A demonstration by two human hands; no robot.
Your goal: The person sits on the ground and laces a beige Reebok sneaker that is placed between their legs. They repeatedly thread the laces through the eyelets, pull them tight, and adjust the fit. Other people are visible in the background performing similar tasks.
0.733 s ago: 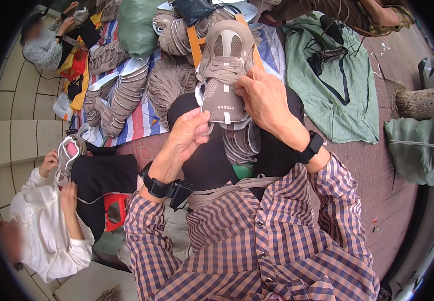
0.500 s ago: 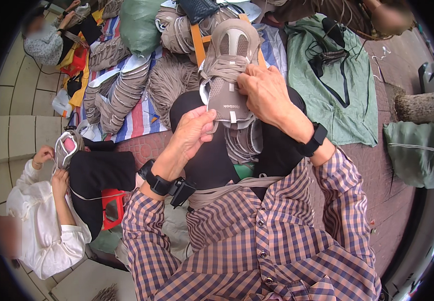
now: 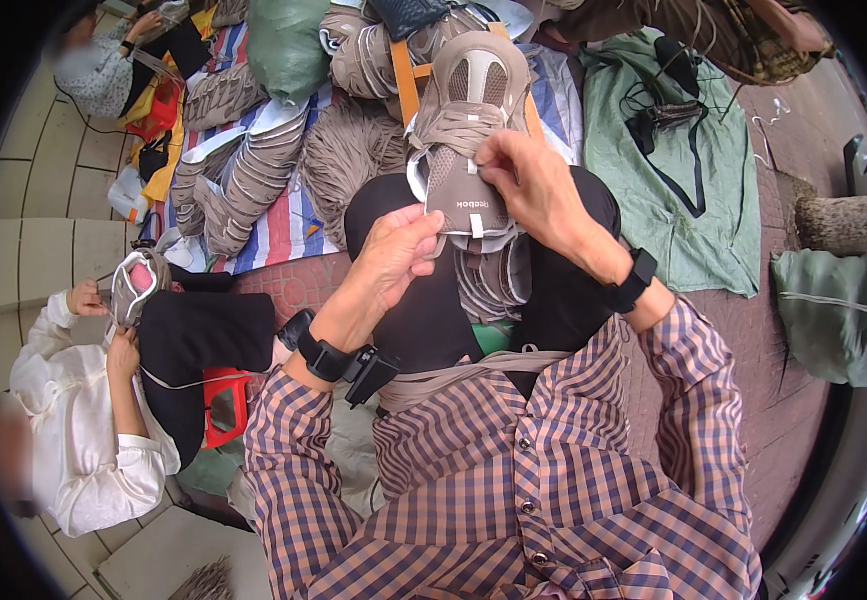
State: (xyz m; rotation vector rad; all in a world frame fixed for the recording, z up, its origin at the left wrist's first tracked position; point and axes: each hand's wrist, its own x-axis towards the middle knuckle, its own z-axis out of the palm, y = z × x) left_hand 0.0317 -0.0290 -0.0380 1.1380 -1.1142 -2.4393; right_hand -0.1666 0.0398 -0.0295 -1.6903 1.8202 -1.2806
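A taupe shoe upper (image 3: 461,190) lies in front of me over my knees, its toe end pointing away and its laces (image 3: 461,128) bunched across the middle. My left hand (image 3: 398,252) pinches the edge of the upper at its near left corner. Over the right side of the upper, my right hand (image 3: 533,185) has its thumb and fingers drawn together near a small white loop; what lies between them is too small to make out. More stacked uppers (image 3: 493,280) hang between my legs beneath it.
An orange wooden frame (image 3: 408,85) stands beyond the upper. Bundled uppers (image 3: 258,180) and a heap of laces (image 3: 353,150) lie on a striped sheet (image 3: 280,240). A green sack (image 3: 703,240) is spread at right. A co-worker in white (image 3: 93,430) handles another shoe at left.
My right hand has shifted slightly nearer and rightward, away from the laces, its fingers drawn closer together. My left hand keeps its pinch on the corner.
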